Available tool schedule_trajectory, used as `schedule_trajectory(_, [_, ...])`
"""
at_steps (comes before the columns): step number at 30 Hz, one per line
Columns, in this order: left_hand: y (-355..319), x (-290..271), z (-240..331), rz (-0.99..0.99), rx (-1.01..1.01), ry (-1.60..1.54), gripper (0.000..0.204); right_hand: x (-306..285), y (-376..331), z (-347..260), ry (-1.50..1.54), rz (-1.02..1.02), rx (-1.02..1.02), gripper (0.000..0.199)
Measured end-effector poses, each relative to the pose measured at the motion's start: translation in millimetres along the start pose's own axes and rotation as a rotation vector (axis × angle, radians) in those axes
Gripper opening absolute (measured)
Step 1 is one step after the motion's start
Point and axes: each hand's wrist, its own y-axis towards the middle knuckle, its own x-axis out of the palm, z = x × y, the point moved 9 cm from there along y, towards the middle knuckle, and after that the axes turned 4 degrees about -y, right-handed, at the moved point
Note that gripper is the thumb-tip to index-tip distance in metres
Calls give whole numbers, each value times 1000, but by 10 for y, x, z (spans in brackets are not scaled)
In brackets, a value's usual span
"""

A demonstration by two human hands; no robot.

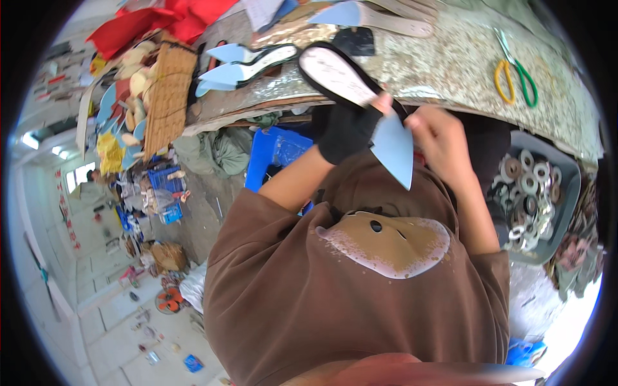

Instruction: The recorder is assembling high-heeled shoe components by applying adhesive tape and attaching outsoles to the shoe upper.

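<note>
My left hand [351,132], in a black fingerless glove, grips a shoe insole [394,147] at its middle, thumb on top. The insole has a white heel part, a light blue pointed toe and a black edging round the heel. Its toe points down toward my lap. My bare right hand [441,138] is closed at the insole's right edge, where a black edging strip [400,110] runs to its fingers; the fingertips are partly hidden. On the bench to the left lie several similar insoles [235,72] with blue toes.
The worn bench [444,71] curves across the top. Scissors [514,72] with yellow and green handles lie at right. More insoles [380,19] lie at the far edge. A grey bin [570,193] of tape rolls stands at lower right, a blue crate [257,157] under the bench.
</note>
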Motion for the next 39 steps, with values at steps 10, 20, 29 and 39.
schedule_trajectory(10, [-123,-65,-354,-17,-351,-967,73,887,-56,566,1,-159,105,23])
schedule_trajectory(20, [1026,-1755,-805,38,503,1348,44,-314,-171,693,-58,112,154,21])
schedule_trajectory(29, [1163,-1810,-1620,45,235,1454,60,-2640,-1718,1501,-448,783,410,21])
schedule_trajectory(39, [778,-1765,-962,169,156,1586,67,-5751,-1781,2636,-942,1066,514,28])
